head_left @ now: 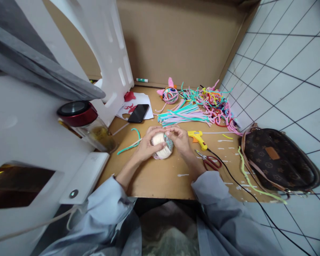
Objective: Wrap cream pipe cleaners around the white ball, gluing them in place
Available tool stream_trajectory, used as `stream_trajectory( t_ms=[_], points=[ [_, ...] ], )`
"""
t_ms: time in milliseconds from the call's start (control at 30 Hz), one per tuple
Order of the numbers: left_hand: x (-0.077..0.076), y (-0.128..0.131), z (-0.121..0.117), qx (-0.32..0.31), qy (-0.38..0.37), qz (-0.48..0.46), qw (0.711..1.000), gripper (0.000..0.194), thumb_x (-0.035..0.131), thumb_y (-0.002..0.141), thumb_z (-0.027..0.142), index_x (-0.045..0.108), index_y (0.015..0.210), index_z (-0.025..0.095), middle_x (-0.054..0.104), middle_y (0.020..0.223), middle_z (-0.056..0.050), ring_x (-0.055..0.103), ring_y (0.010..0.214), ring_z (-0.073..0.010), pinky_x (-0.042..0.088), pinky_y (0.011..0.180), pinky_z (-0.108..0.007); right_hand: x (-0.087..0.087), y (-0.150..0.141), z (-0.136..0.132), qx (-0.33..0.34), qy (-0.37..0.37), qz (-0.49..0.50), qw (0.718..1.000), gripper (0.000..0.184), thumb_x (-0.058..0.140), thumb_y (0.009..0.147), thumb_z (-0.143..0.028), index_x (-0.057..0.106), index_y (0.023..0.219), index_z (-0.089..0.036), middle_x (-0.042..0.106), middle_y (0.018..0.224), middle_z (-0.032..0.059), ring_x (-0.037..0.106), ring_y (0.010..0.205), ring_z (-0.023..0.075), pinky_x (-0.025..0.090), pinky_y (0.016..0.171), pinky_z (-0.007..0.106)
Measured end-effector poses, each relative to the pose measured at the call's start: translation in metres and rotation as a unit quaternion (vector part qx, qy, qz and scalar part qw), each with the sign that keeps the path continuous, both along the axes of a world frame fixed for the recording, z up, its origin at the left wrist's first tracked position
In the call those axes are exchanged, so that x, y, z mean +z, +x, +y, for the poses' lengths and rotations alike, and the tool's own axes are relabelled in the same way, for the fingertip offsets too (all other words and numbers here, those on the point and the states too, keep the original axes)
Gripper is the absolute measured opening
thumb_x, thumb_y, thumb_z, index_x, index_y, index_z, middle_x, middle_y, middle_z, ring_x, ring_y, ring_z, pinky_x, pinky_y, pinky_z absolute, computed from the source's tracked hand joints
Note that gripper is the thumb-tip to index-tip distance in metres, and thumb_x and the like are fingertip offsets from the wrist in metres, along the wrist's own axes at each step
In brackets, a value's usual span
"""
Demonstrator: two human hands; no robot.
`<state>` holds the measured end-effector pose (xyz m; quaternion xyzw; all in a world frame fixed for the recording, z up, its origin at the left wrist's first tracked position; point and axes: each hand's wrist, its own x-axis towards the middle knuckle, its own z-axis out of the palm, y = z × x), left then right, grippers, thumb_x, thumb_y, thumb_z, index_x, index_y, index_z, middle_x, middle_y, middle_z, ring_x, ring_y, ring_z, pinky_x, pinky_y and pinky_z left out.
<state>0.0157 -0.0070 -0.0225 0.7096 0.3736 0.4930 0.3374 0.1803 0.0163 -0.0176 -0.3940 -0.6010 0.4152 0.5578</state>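
A ball wrapped in fuzzy cream strands (164, 153), with a teal-grey patch on its right side, is held just above the table. My left hand (148, 144) curls round its left side, thumb across the front. At the upper right edge of the ball, the fingers of my right hand (179, 138) are pinched together; what lies between them is too small to make out. Left of my hands lie loose teal pipe cleaners (129, 146). A yellow glue gun (198, 138) and red-handled scissors (212, 161) rest to the right.
Behind are a bundle of pipe cleaners (185, 115), a tangled pile (213, 101) and a pink-eared ball figure (170, 95). A phone (138, 113) lies on paper. A glass bottle (88, 124) stands left, a brown handbag (278, 160) right. The glue gun's black cord (237, 183) runs off the table.
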Motion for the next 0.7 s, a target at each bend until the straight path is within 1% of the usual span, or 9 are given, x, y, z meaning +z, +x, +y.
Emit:
stream_trajectory(
  t_ms=[200, 400, 467, 567, 633, 700],
  points=[
    [0.0, 0.0, 0.0, -0.004, -0.011, -0.004, 1.0, 0.044, 0.073, 0.076, 0.043, 0.067, 0.114, 0.022, 0.058, 0.125, -0.01, 0.053, 0.126, -0.0286, 0.038, 0.113, -0.046, 0.0, 0.0, 0.0, -0.01, -0.007, 0.02, 1.0, 0.009, 0.069, 0.068, -0.032, 0.066, 0.066, -0.023, 0.067, 0.084, 0.0022, 0.065, 0.089, 0.0199, 0.051, 0.089, 0.037],
    [-0.001, -0.001, 0.001, -0.014, -0.009, -0.002, 1.0, 0.042, 0.074, 0.077, 0.043, 0.069, 0.114, 0.022, 0.057, 0.126, -0.011, 0.052, 0.128, -0.0295, 0.038, 0.113, -0.048, 0.005, -0.003, -0.002, -0.046, 0.025, -0.026, 0.998, 0.004, 0.062, 0.064, -0.023, 0.06, 0.06, -0.022, 0.063, 0.08, 0.0006, 0.064, 0.086, 0.0194, 0.049, 0.087, 0.036],
    [-0.002, -0.002, 0.001, -0.01, -0.009, 0.002, 1.0, 0.044, 0.074, 0.077, 0.044, 0.069, 0.114, 0.022, 0.056, 0.126, -0.011, 0.051, 0.129, -0.0302, 0.038, 0.113, -0.048, 0.007, -0.004, -0.002, -0.065, 0.04, -0.048, 0.996, 0.004, 0.059, 0.062, -0.021, 0.057, 0.06, -0.022, 0.062, 0.078, 0.0003, 0.063, 0.086, 0.0194, 0.048, 0.086, 0.035],
    [-0.003, -0.003, 0.0, -0.005, -0.016, 0.008, 1.0, 0.043, 0.074, 0.076, 0.045, 0.07, 0.112, 0.022, 0.053, 0.13, -0.012, 0.05, 0.13, -0.0311, 0.039, 0.112, -0.049, 0.01, -0.005, -0.003, -0.118, 0.063, -0.08, 0.988, 0.009, 0.057, 0.061, -0.017, 0.051, 0.057, -0.023, 0.059, 0.078, -0.0005, 0.06, 0.084, 0.0184, 0.048, 0.083, 0.033],
    [-0.003, -0.003, 0.0, -0.002, -0.021, 0.014, 1.0, 0.041, 0.073, 0.076, 0.043, 0.07, 0.111, 0.022, 0.052, 0.131, -0.012, 0.05, 0.13, -0.0311, 0.039, 0.112, -0.048, 0.01, -0.004, -0.002, -0.146, 0.079, -0.095, 0.981, 0.012, 0.056, 0.062, -0.017, 0.047, 0.057, -0.024, 0.058, 0.078, -0.001, 0.058, 0.083, 0.0179, 0.047, 0.083, 0.032],
    [-0.002, -0.003, -0.001, -0.002, -0.021, 0.013, 1.0, 0.039, 0.073, 0.076, 0.04, 0.07, 0.111, 0.021, 0.051, 0.132, -0.012, 0.05, 0.13, -0.0308, 0.039, 0.111, -0.048, 0.009, -0.002, 0.0, -0.155, 0.086, -0.106, 0.978, 0.011, 0.053, 0.066, -0.018, 0.046, 0.06, -0.024, 0.058, 0.078, -0.0009, 0.057, 0.083, 0.0178, 0.046, 0.083, 0.032]
  ],
)
